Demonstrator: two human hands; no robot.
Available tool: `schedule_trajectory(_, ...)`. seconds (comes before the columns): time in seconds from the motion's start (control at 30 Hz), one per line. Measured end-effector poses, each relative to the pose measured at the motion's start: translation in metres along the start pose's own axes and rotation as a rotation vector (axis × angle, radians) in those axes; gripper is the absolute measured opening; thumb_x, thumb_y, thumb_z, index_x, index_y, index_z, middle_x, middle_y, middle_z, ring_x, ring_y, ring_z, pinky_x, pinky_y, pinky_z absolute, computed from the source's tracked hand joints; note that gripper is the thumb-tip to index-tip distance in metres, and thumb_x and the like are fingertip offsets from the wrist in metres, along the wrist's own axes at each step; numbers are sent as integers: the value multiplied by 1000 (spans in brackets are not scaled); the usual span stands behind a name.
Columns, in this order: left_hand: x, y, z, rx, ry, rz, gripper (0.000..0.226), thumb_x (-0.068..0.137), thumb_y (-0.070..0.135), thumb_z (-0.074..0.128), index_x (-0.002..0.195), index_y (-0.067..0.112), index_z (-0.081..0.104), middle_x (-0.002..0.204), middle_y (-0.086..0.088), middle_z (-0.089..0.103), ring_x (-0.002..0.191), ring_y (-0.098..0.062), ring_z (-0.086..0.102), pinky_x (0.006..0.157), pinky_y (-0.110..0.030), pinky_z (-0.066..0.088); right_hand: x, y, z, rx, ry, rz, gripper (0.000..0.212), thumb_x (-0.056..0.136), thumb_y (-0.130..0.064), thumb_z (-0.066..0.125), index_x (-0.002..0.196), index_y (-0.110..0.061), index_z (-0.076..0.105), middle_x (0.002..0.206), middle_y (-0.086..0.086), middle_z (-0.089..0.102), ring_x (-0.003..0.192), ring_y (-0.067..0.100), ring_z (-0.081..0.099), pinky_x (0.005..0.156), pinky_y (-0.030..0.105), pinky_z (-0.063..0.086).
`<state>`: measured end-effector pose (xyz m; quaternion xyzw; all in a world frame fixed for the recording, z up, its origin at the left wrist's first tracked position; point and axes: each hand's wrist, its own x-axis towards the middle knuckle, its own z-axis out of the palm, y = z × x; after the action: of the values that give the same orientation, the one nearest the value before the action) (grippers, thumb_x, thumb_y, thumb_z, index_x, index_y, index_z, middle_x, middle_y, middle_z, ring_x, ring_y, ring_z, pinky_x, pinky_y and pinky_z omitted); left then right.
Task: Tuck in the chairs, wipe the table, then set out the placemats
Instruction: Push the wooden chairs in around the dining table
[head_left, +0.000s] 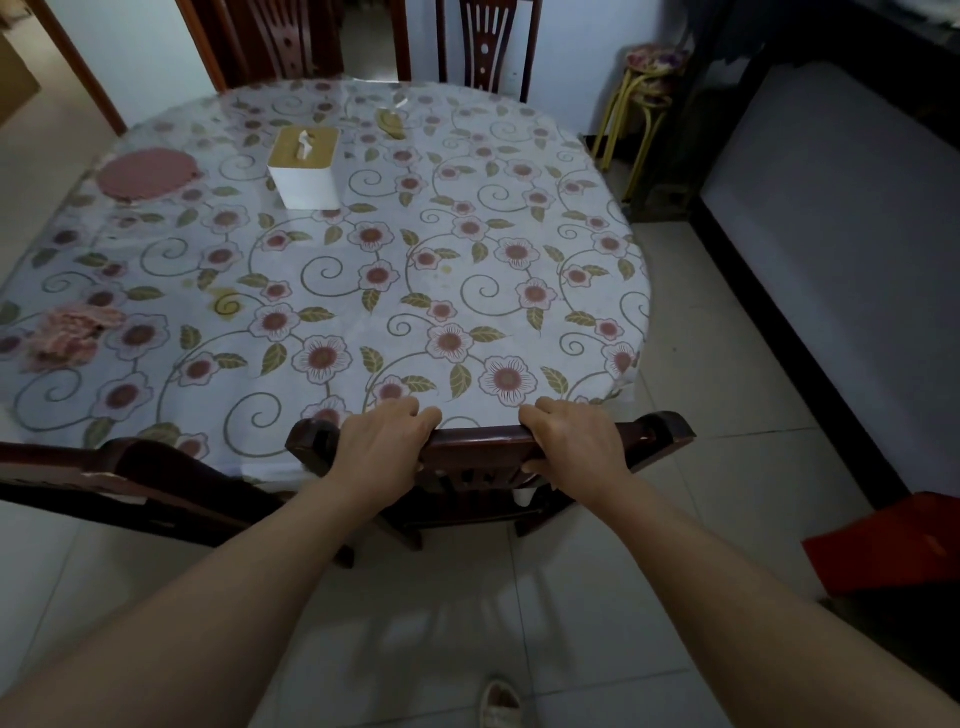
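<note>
Dark wood is what we are gripping: the top rail of the near chair (483, 441), whose back is standing right at the near edge of the counter (363, 249). Our left hand (382, 441) is clamping the rail left of centre, its fingers (423, 418) curled together over the far side of the rail. Our right hand (569, 441) is clamping the rail right of centre in the same manner, fingers pressed together and wrapped over the top, thumb on the near face.

We are seeing a second chair (135, 483) to the left, its back also close against the counter edge. Two further chairs (488, 47) are standing at the far side.

On the floral cloth we are noting a round reddish placemat (148, 174) at the far left, a crumpled pink cloth (70, 332) at the near left, and a white tissue box (306, 166) between the placemat and the counter centre, well apart from both hands.
</note>
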<state>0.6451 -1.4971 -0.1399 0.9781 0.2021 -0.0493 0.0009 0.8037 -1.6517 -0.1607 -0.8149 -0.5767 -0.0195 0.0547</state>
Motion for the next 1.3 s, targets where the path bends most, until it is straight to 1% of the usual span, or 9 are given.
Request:
schedule_trajectory(0.2, -3, 4, 2, -10, 28, -12, 27, 80, 19, 63, 102, 17, 47, 98, -2, 51, 90, -24, 53, 56, -33, 30, -3, 0, 3, -56, 17, 24, 54, 42, -32, 92, 76, -14, 54, 64, 2, 54, 51, 24, 51, 43, 27, 34)
schedule_trajectory(0.3, -6, 7, 2, -7, 42, -25, 27, 81, 20, 63, 104, 17, 48, 100, -2, 52, 89, -23, 54, 56, -32, 31, -3, 0, 3, -59, -14, 51, 54, 46, -33, 91, 79, -14, 54, 67, 3, 55, 56, 23, 52, 46, 30, 41)
schedule_trajectory(0.37, -8, 9, 0, 3, 40, -42, 28, 82, 22, 62, 105, 18, 47, 102, -1, 52, 91, -22, 54, 58, -31, 31, -3, -2, -1, -78, -30, 59, 51, 57, -35, 87, 93, -16, 56, 81, 3, 59, 71, 24, 56, 61, 35, 48)
schedule_trajectory(0.43, -11, 10, -2, -23, 29, -69, 32, 82, 25, 62, 109, 19, 46, 109, 0, 52, 96, -21, 52, 62, -31, 36, -4, -3, -8, -87, -91, 55, 58, 70, -40, 77, 117, -18, 51, 105, 5, 59, 98, 26, 55, 88, 40, 42)
schedule_trajectory(0.5, -16, 9, -5, -90, 7, -90, 48, 82, 30, 63, 124, 20, 42, 124, 0, 50, 109, -22, 49, 80, -34, 42, -7, -5, -19, -78, -165, 76, 78, 73, -48, 71, 136, -19, 36, 128, 8, 48, 121, 28, 43, 108, 44, 26)
schedule_trajectory(0.57, -23, 8, -9, -135, -40, -101, 70, 81, 36, 64, 139, 20, 29, 142, -1, 38, 128, -22, 38, 101, -40, 34, -11, -10, -29, -73, -248, 119, 95, 74, -55, 67, 146, -17, 18, 145, 13, 30, 136, 31, 23, 114, 50, 13)
schedule_trajectory(0.67, -37, 7, -20, -181, -90, -133, 81, 82, 40, 63, 146, 22, 16, 155, 1, 18, 141, -22, 20, 111, -48, 23, -24, -21, -44, -38, -298, 178, 101, 76, -59, 63, 149, -19, 5, 154, 13, 9, 143, 32, 2, 116, 51, 6)
schedule_trajectory(0.83, -63, 7, -34, -227, -144, -134, 84, 83, 46, 60, 147, 25, 9, 158, 2, 8, 144, -22, 10, 113, -54, 15, -51, -41, -56, 7, -319, 239, 101, 77, -61, 61, 150, -22, 3, 158, 10, -4, 144, 32, -8, 117, 50, 2)
schedule_trajectory(1.3, -58, 40, -72, -156, -107, -4, 83, 85, 48, 57, 148, 22, 10, 156, -2, 16, 141, -26, 20, 111, -48, 21, -95, -43, -98, 71, -250, 355, 98, 79, -55, 64, 150, -23, 5, 157, 11, -1, 144, 31, -7, 118, 48, 1)
